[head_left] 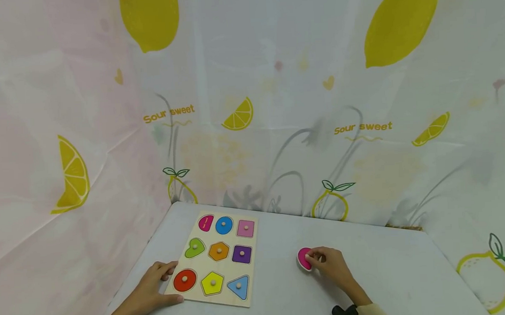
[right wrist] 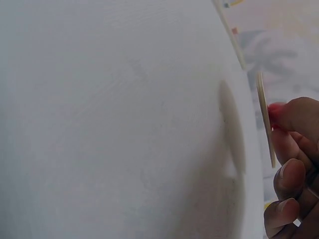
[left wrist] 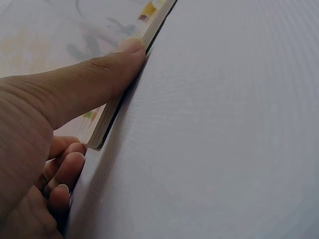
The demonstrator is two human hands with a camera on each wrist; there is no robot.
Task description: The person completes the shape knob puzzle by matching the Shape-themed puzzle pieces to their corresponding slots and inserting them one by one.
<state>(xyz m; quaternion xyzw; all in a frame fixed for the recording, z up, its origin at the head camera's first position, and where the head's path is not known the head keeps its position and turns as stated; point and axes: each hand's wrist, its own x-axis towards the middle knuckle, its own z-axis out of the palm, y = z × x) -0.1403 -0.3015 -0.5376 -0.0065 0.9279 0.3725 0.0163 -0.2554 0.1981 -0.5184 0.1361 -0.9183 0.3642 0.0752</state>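
Observation:
My left hand (head_left: 150,286) holds the wooden peg puzzle board (head_left: 227,266) at its near left corner. The thumb (left wrist: 99,79) presses along the near edge, and the other fingers (left wrist: 70,169) bend beside the left edge. To the right of the board, my right hand (head_left: 331,267) pinches a pink puzzle piece (head_left: 304,257) by its knob. Tilted, that piece is held off the table, its thin pale edge showing in the right wrist view. At the board's far left corner is a pink recess (head_left: 206,223) with small lettering and no knob.
Several knobbed shapes sit in the board, among them a red circle (head_left: 184,280), a yellow pentagon (head_left: 213,283) and a purple square (head_left: 241,254). The white table (head_left: 283,287) meets lemon-printed cloth walls (head_left: 295,165) at the back and left. A black strap (head_left: 345,313) is around the right wrist.

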